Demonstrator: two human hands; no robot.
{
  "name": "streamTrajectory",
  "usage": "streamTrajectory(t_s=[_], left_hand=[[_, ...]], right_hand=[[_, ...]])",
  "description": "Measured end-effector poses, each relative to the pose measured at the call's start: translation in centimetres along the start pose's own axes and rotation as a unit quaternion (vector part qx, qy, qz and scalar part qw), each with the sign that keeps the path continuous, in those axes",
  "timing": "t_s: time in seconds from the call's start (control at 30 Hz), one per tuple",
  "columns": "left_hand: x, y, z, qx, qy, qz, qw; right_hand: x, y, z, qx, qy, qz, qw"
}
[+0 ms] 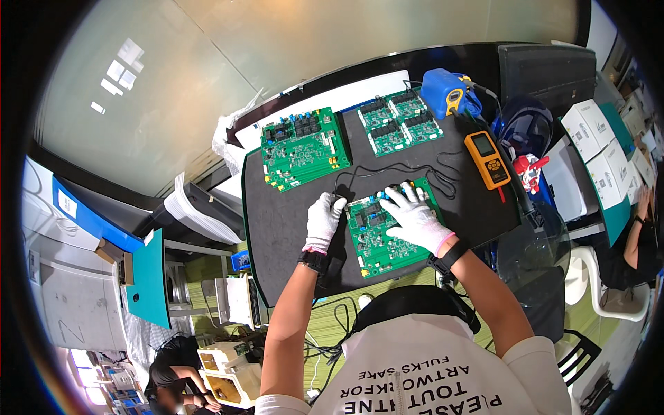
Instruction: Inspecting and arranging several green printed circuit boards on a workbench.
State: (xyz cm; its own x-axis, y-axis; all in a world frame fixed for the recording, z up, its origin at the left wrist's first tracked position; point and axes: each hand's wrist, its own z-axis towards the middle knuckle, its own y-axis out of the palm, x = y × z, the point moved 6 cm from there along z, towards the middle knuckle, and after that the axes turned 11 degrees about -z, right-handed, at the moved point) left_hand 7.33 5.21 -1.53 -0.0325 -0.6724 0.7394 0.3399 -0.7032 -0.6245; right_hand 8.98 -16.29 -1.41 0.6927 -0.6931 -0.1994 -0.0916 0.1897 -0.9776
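Observation:
Both my hands wear white gloves. A green circuit board (391, 257) lies near the front of the dark work mat, with black and blue parts along its far side. My right hand (416, 220) rests on this board's upper right, fingers spread and open. Just off the board's left edge, my left hand (324, 220) is closed, its thumb and fingers pinched together. A thin black cable (377, 169) runs across the mat and down to the left fingertips, which seem closed on it. Whatever sits at the cable's end is hidden.
A stack of green boards (304, 155) lies at the far left of the mat (277, 235). A panel of smaller boards (400, 124) is at the back. A blue-yellow soldering station (443, 93) and an orange handheld meter (487, 160) stand right. White boxes (588, 130) lie beyond.

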Motion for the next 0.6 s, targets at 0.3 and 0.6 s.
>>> streamTrajectory(t_s=[0.3, 0.6], left_hand=[[-1.2, 0.2, -0.1, 0.002, 0.002, -0.02, 1.0], [-0.9, 0.1, -0.1, -0.002, 0.001, -0.015, 1.0]], right_hand=[[-0.1, -0.1, 0.0, -0.024, -0.004, -0.017, 1.0], [0.0, -0.1, 0.1, -0.027, -0.002, -0.011, 1.0]])
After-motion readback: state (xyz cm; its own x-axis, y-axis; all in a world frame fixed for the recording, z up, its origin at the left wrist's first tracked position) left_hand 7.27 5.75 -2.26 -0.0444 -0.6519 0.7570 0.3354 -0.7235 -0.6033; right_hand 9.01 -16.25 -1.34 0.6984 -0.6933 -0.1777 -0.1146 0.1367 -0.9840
